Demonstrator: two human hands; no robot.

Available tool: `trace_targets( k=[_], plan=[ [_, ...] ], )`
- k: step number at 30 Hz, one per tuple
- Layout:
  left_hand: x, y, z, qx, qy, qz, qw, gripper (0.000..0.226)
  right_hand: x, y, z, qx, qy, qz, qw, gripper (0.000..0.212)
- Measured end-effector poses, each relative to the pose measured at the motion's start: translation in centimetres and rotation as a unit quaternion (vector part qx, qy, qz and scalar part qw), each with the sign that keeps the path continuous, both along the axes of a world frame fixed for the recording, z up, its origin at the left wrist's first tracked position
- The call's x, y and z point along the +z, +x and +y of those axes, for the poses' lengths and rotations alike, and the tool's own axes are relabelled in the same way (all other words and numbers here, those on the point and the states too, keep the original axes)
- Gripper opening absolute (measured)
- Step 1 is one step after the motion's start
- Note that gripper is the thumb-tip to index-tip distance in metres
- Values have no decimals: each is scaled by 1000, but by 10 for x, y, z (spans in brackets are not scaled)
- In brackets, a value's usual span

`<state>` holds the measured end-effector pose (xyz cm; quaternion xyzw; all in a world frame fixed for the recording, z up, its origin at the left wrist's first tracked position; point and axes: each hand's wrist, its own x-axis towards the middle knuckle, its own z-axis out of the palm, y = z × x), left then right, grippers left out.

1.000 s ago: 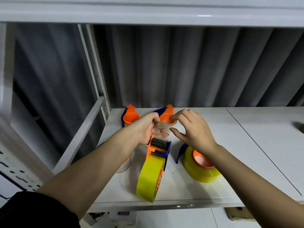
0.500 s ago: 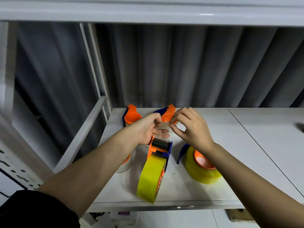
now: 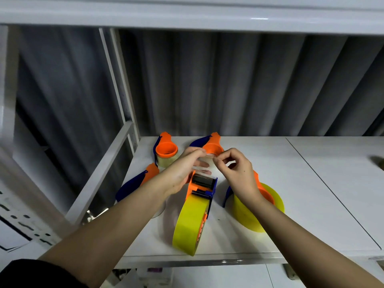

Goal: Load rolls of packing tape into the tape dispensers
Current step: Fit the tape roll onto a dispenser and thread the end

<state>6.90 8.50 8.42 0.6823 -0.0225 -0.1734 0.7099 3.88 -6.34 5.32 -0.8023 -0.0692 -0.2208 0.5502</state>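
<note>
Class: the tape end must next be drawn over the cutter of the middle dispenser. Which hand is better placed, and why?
Probably the right hand: its fingertips pinch the clear tape end just beyond the cutter. The left hand grips the dispenser's head, steadying it.

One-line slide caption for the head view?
Left hand and right hand pull clear tape end past the dispenser holding a yellow roll.

The left hand [image 3: 180,175] covers the side of the middle dispenser [image 3: 202,185]. The right hand [image 3: 239,173] hides part of the yellow roll [image 3: 249,215] behind it. A dark thing [image 3: 377,161] at the right edge is cut off and blurry.
</note>
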Motion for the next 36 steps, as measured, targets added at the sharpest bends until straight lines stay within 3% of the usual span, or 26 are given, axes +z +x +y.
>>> trace_targets(
  k=[4, 13, 19, 23, 28, 32, 36],
  plan=[
    [-5, 0, 5, 4, -11, -13, 1000, 14, 0, -3, 5, 20, 90, 46, 995, 11],
    [-7, -3, 9, 3, -8, -17, 1000, 13, 5, -5, 3, 74, 123, 118, 983, 10],
    [-8, -2, 8, 11, -15, -4, 1000, 15, 6, 0, -8, 193, 180, 254, 930, 12],
    [-6, -3, 8, 19, 1, 5, 1000, 13, 5, 0, -19, 241, 202, 272, 909, 21],
    [-3, -3, 7, 15, -19, 20, 999, 12, 14, -5, -15, 104, -23, 147, 983, 19],
    [-2, -3, 7, 27, -22, 27, 999, 14, 20, -8, -5, 59, -26, 104, 992, 28],
    [-2, -3, 8, 21, -26, 34, 999, 15, 30, 0, -4, 69, -54, 144, 986, 24]
  ],
)
